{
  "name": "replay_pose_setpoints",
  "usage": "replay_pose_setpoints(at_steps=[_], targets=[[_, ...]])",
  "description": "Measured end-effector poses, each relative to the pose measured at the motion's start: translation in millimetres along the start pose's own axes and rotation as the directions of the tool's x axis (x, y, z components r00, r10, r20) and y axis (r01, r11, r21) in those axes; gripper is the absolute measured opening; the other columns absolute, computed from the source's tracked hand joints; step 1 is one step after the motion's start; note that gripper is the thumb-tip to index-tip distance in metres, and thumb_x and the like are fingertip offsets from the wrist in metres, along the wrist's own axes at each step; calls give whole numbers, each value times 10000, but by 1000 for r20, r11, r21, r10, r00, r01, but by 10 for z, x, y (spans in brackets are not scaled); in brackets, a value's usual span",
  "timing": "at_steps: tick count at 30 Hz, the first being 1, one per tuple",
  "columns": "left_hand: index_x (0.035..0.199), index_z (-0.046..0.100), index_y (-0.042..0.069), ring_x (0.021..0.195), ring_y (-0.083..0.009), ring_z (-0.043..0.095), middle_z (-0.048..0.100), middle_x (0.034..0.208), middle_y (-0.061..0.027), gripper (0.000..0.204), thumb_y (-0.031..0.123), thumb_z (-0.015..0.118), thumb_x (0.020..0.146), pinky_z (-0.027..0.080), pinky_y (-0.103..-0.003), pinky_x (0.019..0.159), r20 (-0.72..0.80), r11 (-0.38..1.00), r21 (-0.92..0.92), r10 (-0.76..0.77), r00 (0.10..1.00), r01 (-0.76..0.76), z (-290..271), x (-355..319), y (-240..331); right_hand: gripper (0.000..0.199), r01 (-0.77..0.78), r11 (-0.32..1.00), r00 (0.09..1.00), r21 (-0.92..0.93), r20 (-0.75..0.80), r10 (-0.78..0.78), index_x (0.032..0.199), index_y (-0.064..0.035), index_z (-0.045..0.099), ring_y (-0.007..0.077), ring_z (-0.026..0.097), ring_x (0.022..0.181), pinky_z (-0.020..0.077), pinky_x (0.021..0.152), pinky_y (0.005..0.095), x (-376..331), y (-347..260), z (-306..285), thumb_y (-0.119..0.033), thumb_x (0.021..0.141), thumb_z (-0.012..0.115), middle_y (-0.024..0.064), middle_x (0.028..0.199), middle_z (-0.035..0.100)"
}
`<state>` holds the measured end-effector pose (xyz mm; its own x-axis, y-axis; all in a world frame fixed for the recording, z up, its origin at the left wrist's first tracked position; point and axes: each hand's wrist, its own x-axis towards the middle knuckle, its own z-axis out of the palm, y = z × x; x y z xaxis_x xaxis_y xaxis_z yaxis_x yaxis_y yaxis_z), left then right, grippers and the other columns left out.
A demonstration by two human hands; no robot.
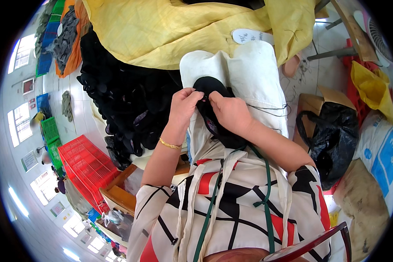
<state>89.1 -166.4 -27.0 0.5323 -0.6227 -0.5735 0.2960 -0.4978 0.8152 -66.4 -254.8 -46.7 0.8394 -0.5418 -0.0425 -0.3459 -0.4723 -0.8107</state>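
Observation:
My left hand [184, 106] and my right hand [228, 111] meet over a black shoe-shaped fabric piece [212, 85] lying on a white cloth [253, 74] across my lap. Both hands pinch the black piece at its near edge, fingertips almost touching. A thin dark thread [266, 109] runs from my right hand off to the right. A gold bracelet [170, 144] circles my left wrist.
A big heap of black fabric pieces [122, 100] lies at my left under a yellow sack [161, 30]. A red plastic crate [87, 166] and green crates [51, 135] stand on the floor. A black plastic bag [332, 135] in a cardboard box sits at my right.

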Motion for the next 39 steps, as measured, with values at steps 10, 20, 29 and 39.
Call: replay_pose_setpoints(at_steps=[10, 20, 29, 39], targets=[[783, 675, 45, 658, -53, 488, 598, 716, 35, 105, 129, 678, 846, 370, -236, 607, 19, 994, -92, -50, 999, 51, 9, -47, 61, 121, -69, 997, 997, -14, -34, 69, 1045, -51, 473, 405, 637, 632, 498, 547, 501, -9, -4, 180, -107, 962, 540, 197, 716, 637], [899, 722, 29, 719, -51, 547, 675, 811, 21, 105, 128, 706, 868, 404, -219, 662, 36, 992, -119, 38, 999, -34, 63, -123, 21, 107, -66, 966, 997, 249, -33, 76, 984, -66, 611, 400, 644, 789, 512, 720, 483, 259, 5, -206, -157, 931, 593, 169, 839, 670], [876, 716, -15, 670, -29, 500, 639, 757, 32, 124, 105, 742, 862, 377, -202, 612, 11, 996, -34, 78, 997, -77, 73, -29, -88, 204, -175, 543, 965, 821, 34, 259, 973, -75, 564, 109, 595, 588, 456, 490, 258, 552, -76, -332, -259, 1048, 514, 53, 851, 655], [835, 705, -14, 635, -19, 465, 603, 714, 51, 137, 114, 734, 876, 355, -208, 573, 30, 987, -34, 157, 987, -156, 26, -27, -143, 163, 230, -5, 741, 973, -172, 650, 827, -55, 507, 149, 431, 553, 521, 693, 331, -457, 1441, -2378, -51, 972, 582, 6, 631, 390]])
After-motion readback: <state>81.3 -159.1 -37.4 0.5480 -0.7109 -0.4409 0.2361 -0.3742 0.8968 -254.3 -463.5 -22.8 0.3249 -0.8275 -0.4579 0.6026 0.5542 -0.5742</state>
